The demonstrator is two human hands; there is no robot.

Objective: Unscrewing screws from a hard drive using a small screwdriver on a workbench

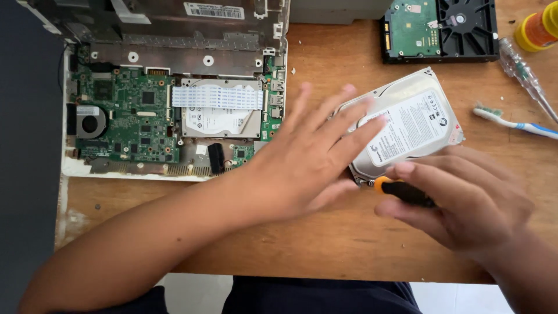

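Silver-cased hard drive (410, 125) lies label-up on the wooden table (325, 232) near its right edge, steadied by the left hand (308, 154), spread flat with fingers on the lid. The right hand (465, 200) is clenched around an orange-and-black screwdriver (401, 191), tip at the drive's near corner. At the far left corner, an opened laptop shell (174, 99) holds its green motherboard, fan and a slim drive.

Bright, even daylight, soft shadows; left hand (308, 160) motion-blurred (fingers especially), glare on hard drive (415, 125) label.

Bare forearms; dark trousers (317, 296)
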